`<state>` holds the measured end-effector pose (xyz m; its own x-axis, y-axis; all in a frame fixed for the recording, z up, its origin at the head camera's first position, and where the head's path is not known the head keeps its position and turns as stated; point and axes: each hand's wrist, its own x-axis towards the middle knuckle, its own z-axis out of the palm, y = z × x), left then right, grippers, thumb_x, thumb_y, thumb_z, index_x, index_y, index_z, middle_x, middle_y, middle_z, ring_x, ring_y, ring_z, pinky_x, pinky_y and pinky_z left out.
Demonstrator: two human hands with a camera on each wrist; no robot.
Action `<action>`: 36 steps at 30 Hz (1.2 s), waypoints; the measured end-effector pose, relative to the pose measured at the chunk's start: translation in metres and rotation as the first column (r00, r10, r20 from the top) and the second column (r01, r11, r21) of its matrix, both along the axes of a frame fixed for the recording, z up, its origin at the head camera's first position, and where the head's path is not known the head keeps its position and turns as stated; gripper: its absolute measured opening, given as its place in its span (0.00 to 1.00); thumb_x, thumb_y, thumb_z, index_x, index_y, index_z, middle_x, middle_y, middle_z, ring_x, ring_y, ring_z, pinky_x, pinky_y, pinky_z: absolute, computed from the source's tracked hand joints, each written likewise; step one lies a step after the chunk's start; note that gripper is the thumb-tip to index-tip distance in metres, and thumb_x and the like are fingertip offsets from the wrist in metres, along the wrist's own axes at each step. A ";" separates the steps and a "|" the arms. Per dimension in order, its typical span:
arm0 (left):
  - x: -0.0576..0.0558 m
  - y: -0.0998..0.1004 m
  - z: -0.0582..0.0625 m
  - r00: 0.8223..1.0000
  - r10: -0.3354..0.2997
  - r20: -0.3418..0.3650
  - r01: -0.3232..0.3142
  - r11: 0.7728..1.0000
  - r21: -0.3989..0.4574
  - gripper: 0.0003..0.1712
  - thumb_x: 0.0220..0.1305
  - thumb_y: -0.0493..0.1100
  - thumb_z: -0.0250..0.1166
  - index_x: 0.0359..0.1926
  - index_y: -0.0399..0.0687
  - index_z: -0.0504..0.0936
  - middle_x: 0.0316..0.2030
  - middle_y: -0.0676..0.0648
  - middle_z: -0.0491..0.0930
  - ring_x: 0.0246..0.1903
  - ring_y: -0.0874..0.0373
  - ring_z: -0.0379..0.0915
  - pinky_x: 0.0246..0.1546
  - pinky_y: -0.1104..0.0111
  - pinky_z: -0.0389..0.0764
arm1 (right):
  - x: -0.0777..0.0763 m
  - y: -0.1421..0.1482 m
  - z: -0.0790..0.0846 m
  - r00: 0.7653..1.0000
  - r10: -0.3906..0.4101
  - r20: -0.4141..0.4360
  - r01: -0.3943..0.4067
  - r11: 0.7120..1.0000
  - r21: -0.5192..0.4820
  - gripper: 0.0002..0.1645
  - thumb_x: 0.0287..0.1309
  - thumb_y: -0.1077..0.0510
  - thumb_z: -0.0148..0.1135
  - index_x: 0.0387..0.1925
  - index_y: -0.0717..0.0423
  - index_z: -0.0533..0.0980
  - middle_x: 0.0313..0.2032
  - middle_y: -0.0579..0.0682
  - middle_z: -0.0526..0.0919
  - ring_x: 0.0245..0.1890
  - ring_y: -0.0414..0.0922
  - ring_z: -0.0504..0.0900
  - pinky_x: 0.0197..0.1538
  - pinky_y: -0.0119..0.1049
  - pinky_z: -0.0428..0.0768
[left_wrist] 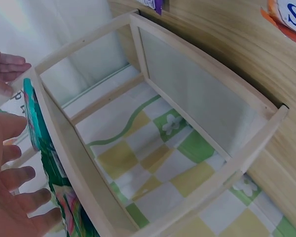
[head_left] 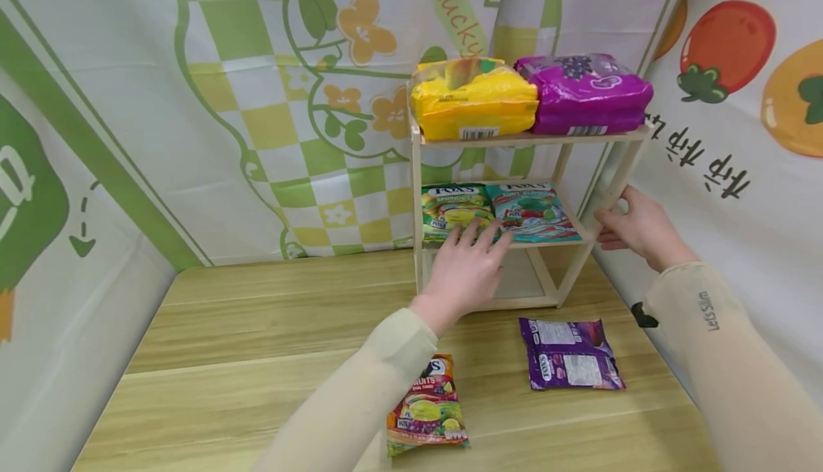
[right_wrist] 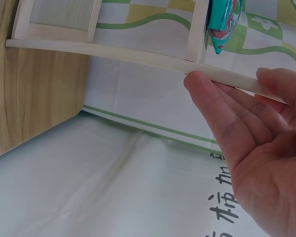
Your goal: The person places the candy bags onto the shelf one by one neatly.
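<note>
A small wooden rack (head_left: 496,245) with three levels stands against the back curtain. Two Fox's candy bags lie side by side on its middle shelf, a green one (head_left: 450,204) and a teal one (head_left: 536,208). My left hand (head_left: 466,272) reaches over the front of these bags, its fingers spread and slightly bent; the left wrist view has it beside the teal and green wrappers. On the rack's right side my right hand (head_left: 643,229) holds the front post (right_wrist: 153,60) between thumb and fingers.
A yellow pack (head_left: 476,104) and a purple pack (head_left: 585,101) sit on the top shelf. On the wooden table (head_left: 257,329) lie a purple candy bag (head_left: 572,354) and an orange-red fruit candy bag (head_left: 427,411), partly behind my left sleeve. A printed curtain (head_left: 726,165) borders the right side.
</note>
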<state>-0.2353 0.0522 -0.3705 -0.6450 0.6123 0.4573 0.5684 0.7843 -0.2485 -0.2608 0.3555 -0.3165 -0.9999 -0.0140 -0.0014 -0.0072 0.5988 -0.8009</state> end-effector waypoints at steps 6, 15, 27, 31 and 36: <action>0.000 -0.013 -0.001 0.999 -0.033 -0.023 0.035 0.998 0.056 0.33 0.71 0.58 0.63 0.73 0.55 0.71 0.70 0.47 0.72 0.67 0.44 0.71 0.65 0.52 0.76 | 0.001 0.000 0.001 1.000 -0.003 0.001 0.003 1.000 0.006 0.34 0.77 0.56 0.51 0.74 0.68 0.54 0.50 0.77 0.80 0.36 0.48 0.90 0.43 0.44 0.89; 0.003 -0.028 -0.002 0.998 -0.047 -0.031 0.050 0.994 0.099 0.32 0.71 0.56 0.64 0.71 0.53 0.73 0.68 0.45 0.75 0.65 0.42 0.73 0.64 0.53 0.78 | 0.002 -0.001 0.000 1.000 -0.002 -0.002 0.002 1.000 0.006 0.35 0.77 0.55 0.51 0.74 0.68 0.54 0.49 0.77 0.80 0.36 0.47 0.90 0.42 0.44 0.89; 0.006 -0.043 -0.001 0.996 -0.076 -0.052 0.083 0.983 0.164 0.31 0.69 0.53 0.67 0.69 0.50 0.75 0.66 0.43 0.77 0.63 0.41 0.76 0.61 0.51 0.80 | 0.003 -0.001 0.001 1.000 0.004 -0.010 -0.004 1.000 0.002 0.34 0.77 0.55 0.51 0.74 0.69 0.54 0.48 0.76 0.80 0.35 0.47 0.90 0.42 0.44 0.89; 0.007 -0.049 0.000 0.994 -0.078 -0.077 0.092 0.978 0.188 0.30 0.68 0.52 0.68 0.68 0.50 0.77 0.65 0.43 0.78 0.62 0.40 0.76 0.59 0.50 0.81 | 0.003 -0.002 0.002 1.000 0.002 -0.005 -0.002 1.000 0.001 0.34 0.77 0.56 0.51 0.73 0.69 0.54 0.48 0.76 0.80 0.35 0.47 0.89 0.42 0.44 0.89; 0.009 -0.057 0.004 0.989 -0.093 -0.111 0.115 0.970 0.213 0.26 0.70 0.50 0.66 0.66 0.48 0.79 0.62 0.43 0.80 0.60 0.42 0.78 0.57 0.53 0.83 | 0.002 -0.002 0.002 1.000 0.003 -0.001 -0.003 1.000 0.003 0.34 0.77 0.56 0.51 0.74 0.69 0.54 0.48 0.76 0.80 0.35 0.47 0.89 0.42 0.44 0.89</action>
<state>-0.2261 -0.0043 -0.3662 -0.5277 0.5519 0.6457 0.6307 0.7637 -0.1374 -0.2583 0.3531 -0.3143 -0.9998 -0.0174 -0.0002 -0.0103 0.6008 -0.7993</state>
